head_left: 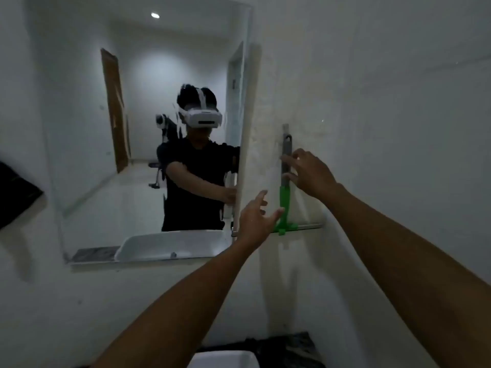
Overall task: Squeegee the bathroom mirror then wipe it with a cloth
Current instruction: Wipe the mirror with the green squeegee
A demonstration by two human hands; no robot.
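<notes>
A squeegee [285, 200] with a grey handle, green neck and horizontal blade hangs on a hook on the white wall, just right of the mirror [148, 144]. My right hand [310, 172] is at the grey handle, fingers spread and touching it, not closed around it. My left hand [255, 219] is open below, its fingertips near the green neck, beside the mirror's lower right corner. The mirror reflects a person in a headset and dark shirt with arms reaching out. No cloth is clearly visible.
A white basin [223, 359] on a dark marbled counter [287, 346] lies below, at the bottom edge. A dark object [16, 192] hangs on the wall left of the mirror. White wall extends to the right.
</notes>
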